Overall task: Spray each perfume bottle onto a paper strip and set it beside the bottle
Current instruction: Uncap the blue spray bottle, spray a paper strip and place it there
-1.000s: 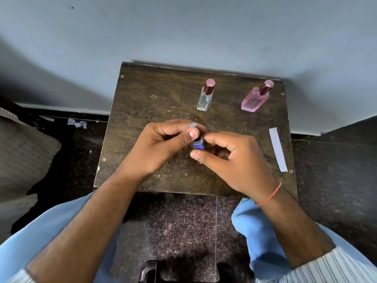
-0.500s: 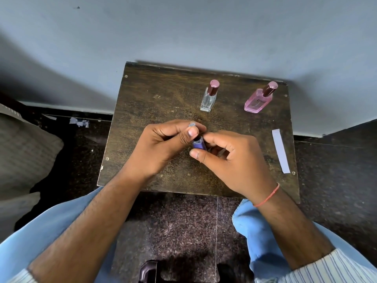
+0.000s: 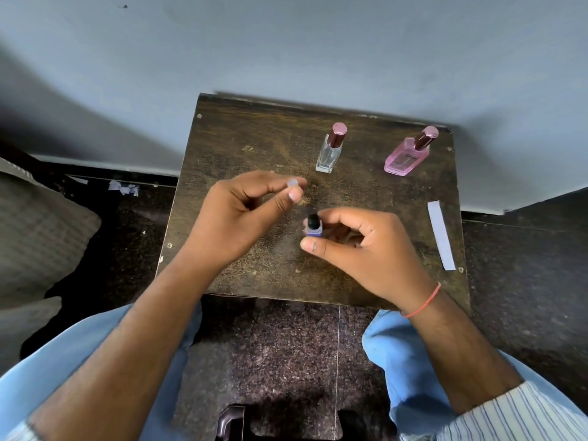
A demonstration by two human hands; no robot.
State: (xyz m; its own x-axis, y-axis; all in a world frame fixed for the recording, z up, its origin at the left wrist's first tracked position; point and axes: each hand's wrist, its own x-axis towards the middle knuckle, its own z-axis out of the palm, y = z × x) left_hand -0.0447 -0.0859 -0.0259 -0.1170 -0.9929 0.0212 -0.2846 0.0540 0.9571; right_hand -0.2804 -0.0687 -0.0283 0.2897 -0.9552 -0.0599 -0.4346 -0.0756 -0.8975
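Cap off a small blue perfume bottle, held over the middle of a dark wooden table.

The right hand [image 3: 366,249] pinches the blue bottle [image 3: 313,229] between thumb and curled fingers; its dark sprayer top shows, but the body is mostly hidden behind the fingers. The left hand [image 3: 241,214], just apart from it, pinches a small grey cap [image 3: 292,183] between thumb and forefinger; little of the cap shows. Near the table's [image 3: 241,148] far edge stand a clear bottle [image 3: 331,151] and, toward the far right corner, a pink bottle [image 3: 409,154], both capped. A paper strip [image 3: 440,238] lies along the right edge. Whether the blue bottle rests on the table cannot be told.
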